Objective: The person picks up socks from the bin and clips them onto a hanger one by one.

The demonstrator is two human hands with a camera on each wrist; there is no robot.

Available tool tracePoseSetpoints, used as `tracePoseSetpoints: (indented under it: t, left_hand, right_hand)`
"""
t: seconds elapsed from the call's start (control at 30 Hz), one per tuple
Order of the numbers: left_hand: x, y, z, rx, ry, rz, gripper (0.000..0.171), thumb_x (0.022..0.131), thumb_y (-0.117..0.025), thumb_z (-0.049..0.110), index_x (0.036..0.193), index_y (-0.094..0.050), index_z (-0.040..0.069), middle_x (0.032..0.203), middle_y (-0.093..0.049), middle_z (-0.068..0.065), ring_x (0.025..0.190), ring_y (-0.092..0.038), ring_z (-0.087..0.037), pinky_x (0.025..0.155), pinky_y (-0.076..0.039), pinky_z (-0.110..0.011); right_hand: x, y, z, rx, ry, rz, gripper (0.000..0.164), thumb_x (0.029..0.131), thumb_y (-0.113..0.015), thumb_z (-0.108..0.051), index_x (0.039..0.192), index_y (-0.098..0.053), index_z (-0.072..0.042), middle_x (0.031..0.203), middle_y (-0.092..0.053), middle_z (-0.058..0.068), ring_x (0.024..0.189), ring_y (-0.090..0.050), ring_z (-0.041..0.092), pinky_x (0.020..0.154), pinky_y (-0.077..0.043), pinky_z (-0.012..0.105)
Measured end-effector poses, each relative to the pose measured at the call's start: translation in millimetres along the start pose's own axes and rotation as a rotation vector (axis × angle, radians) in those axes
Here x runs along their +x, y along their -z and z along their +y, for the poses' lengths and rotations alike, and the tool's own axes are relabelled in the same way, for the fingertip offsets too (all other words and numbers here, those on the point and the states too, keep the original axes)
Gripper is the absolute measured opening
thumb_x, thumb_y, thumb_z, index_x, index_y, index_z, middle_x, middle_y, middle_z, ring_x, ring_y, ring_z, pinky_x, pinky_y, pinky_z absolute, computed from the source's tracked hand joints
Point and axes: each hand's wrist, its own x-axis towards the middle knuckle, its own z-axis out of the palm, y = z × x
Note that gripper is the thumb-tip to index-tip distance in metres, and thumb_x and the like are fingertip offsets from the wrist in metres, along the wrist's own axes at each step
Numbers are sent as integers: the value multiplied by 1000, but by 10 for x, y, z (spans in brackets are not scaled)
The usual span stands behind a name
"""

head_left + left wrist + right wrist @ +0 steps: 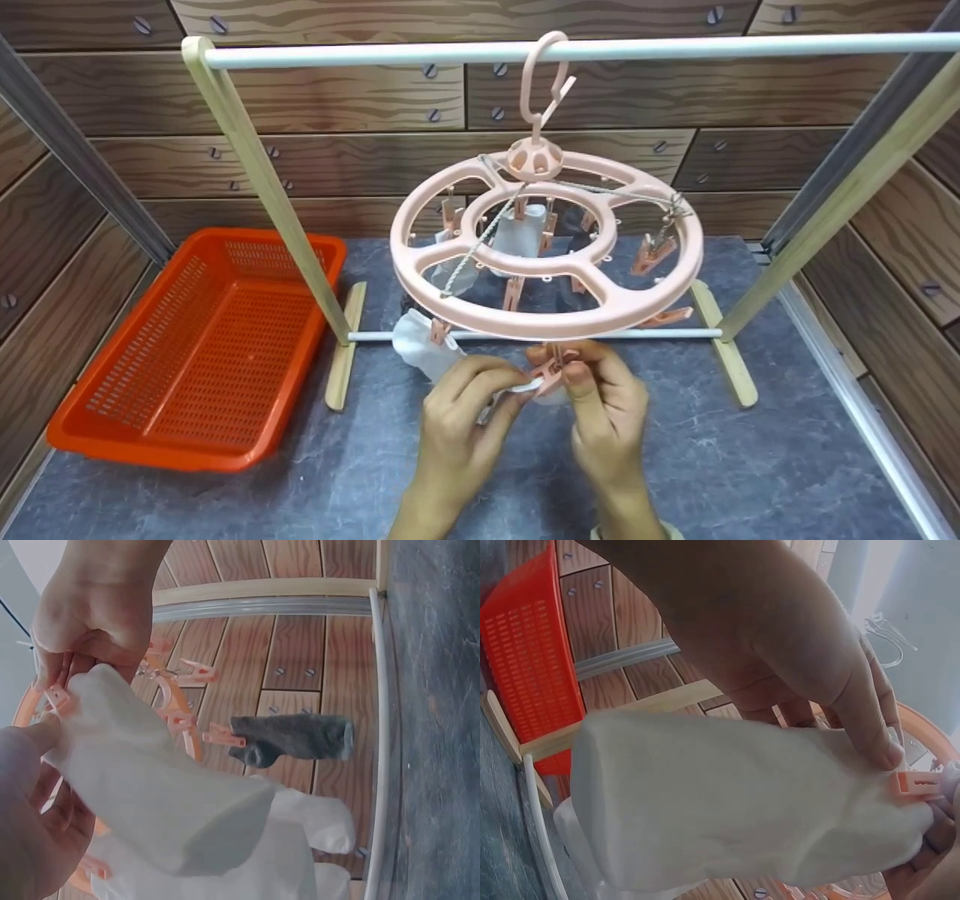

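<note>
Below the near rim of a pink round drying hanger [517, 326], both hands meet at one pink clothespin [917, 784]. My left hand [469, 412] pinches the upper edge of a white sock [705, 799] between thumb and fingers, right at the clothespin's jaws. With thumb and fingertips my right hand [611, 405] squeezes the handle end of that clothespin. In both wrist views the sock hangs down from the fingertips; the hands hide most of it in the head view.
The hanger hooks over a white rod [360, 55] on a wooden stand [262, 180]. Other clothespins hold a white sock [424, 341] and a dark grey sock [292, 739]. An orange-red plastic basket [169, 457] stands at the left on the grey tabletop [765, 465].
</note>
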Motion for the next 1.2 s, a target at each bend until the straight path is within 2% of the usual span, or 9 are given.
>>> tracePoseSetpoints:
  t: [0.47, 0.7, 0.9, 1.03, 1.2]
  left_hand:
    - [-10, -40, 27, -14, 31, 7, 15, 86, -76, 8, 99, -70, 11, 96, -67, 0, 79, -59, -9, 67, -46, -12]
    - [-24, -59, 41, -27, 22, 15, 17, 84, -77, 7, 100, -71, 9, 94, -67, -1, 80, -60, -10, 70, -49, -16]
    - [-53, -68, 52, -39, 31, 0, 17, 85, -77, 8, 100, -71, 9, 93, -67, -1, 82, -61, -11, 71, -51, -15]
    - [-76, -60, 24, -33, 49, -10, 17, 87, -75, 9, 103, -70, 9, 96, -68, -1, 81, -62, -11, 68, -49, -13]
    - [-155, 8, -62, -24, 54, -11, 24, 86, -74, 4, 109, -69, 7, 102, -69, -4, 86, -64, -14, 69, -50, -14]
  right_hand:
    - [21, 17, 16, -12, -2, -23, 21, 100, -48, 5, 110, -57, 21, 99, -73, 21, 88, -73, 21, 73, -59, 28]
    - [-1, 37, 0, -45, -46, -31, 19, 96, -52, 11, 111, -62, 17, 96, -74, 19, 74, -68, 14, 65, -58, 25]
    - [-36, 40, -19, -53, -79, -4, 24, 93, -52, 15, 113, -64, 13, 95, -74, 17, 70, -66, 12, 62, -57, 23]
    - [-43, 47, -3, -68, -81, -6, 28, 93, -53, 14, 119, -62, 14, 99, -74, 17, 80, -71, 16, 66, -59, 25]
    - [-65, 106, 82, -75, -64, -16, 44, 90, -54, 18, 133, -54, 12, 115, -71, 19, 106, -70, 24, 87, -57, 30]
